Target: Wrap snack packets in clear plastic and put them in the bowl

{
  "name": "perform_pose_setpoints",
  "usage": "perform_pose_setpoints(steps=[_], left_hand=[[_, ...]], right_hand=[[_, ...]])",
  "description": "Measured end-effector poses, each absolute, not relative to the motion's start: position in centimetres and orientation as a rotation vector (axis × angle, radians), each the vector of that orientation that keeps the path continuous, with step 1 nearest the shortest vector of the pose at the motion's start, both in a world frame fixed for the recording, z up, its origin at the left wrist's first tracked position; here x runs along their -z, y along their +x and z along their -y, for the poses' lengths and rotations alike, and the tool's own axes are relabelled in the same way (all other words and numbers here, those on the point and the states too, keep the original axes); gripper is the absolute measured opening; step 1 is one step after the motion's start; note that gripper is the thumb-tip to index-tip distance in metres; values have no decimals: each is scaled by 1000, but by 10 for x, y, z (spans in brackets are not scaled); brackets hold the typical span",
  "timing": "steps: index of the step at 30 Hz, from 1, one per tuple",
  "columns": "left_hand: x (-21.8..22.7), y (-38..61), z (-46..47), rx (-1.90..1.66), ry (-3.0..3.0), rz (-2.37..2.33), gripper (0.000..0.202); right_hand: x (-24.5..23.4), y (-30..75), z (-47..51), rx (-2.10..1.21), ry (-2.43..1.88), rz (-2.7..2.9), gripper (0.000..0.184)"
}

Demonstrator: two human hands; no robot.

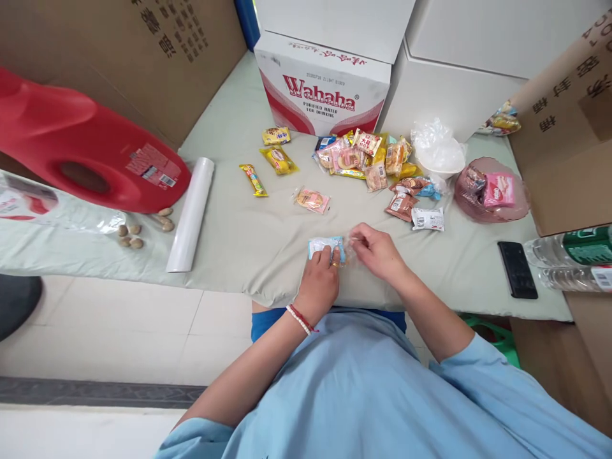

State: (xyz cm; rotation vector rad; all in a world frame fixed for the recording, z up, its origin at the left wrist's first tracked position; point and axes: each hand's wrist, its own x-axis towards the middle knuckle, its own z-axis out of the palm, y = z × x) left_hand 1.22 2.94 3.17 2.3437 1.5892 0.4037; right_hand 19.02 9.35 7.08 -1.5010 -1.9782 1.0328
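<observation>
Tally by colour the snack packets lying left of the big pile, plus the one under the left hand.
Yellow packets: 3
Pink packet: 1
Blue-and-white packet, under the left hand: 1
Total: 5

It's an ordinary lived-in room, I'd say, maybe a home, maybe a shop's back room; I can't tell which. At eight o'clock there's pale tiled floor (134, 319) with a dark patterned strip (95, 391) across it. Cartons crowd the cloth-draped tabletop (234, 236): a Wahaha water carton (329, 92) at twelve, white boxes (459, 83) at one, printed brown cardboard (95, 51) at eleven. Everyday goods sit here too: a big red jug (43, 134) at ten, plastic bottles (588, 245) and a phone (517, 269) at three.
</observation>
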Motion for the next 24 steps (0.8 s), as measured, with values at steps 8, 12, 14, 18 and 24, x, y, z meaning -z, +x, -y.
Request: perform_pose_setpoints(steps=[8,12,14,18,24], left_hand=[[-32,-31,-21,-908,1791,-1636,29],[-16,-36,-38,-796,1644,-1977,31],[-13,-28,-49,-719,1709,-1951,30],[-26,-5,-51,-899,1821,-1847,27],[-35,43,-12,-1053,2332,-1266,31]], right_hand=[[-47,132,-103,-766,-1477,2401,27],[-41,142,-96,-821,-1355,2334,28],[-43,145,-92,-884,-1364,2233,26],[-56,156,-75,-1072,-1449,1864,21],[-43,198,-43,-1335,-1598,1337,39]])
